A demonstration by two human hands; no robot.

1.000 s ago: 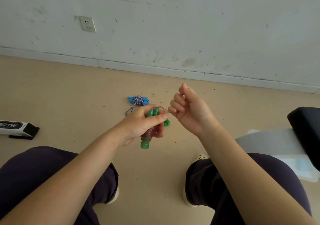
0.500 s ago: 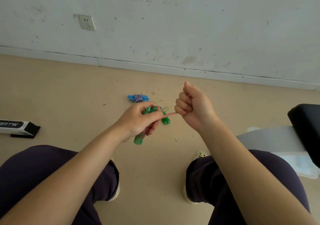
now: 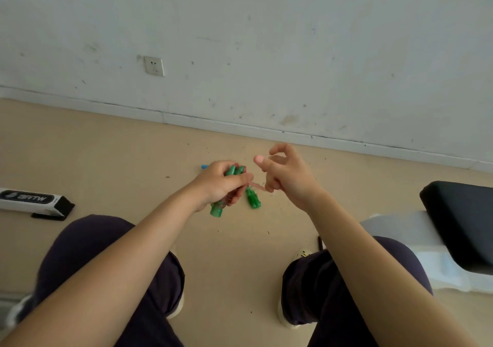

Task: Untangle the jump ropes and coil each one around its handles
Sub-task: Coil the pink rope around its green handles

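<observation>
Two green handles (image 3: 234, 171) sat bunched in the left hand (image 3: 218, 184), which was clamped around them and the coil of pinkish cord wound on them, with the handles' long axis running from up near the wall down toward the knees, so one green end (image 3: 216, 211) poked out below the fist. From that bundle a short stretch of the pinkish cord (image 3: 256, 186) ran sideways to the right hand (image 3: 285, 176), which was just beside the left one, close but not touching. The right hand looked half open: thumb stuck out toward the left, index curled loosely above it, and the lower fingers (image 3: 270, 186) pinched on the cord's free end, though it was too blurry to say exactly how. Another green piece (image 3: 252, 199) showed just below the cord; I couldn't tell if it was hanging from it or lying on the floor (image 3: 112, 160). A sliver of blue handle (image 3: 205, 166) peeked out behind the left hand, on the floor, so I'd guess that rope was already done. My read: this one was nearly wrapped, and the next bit would be passing that tail across the handles' long axis or tucking it in, with the right hand doing the travelling.
</observation>
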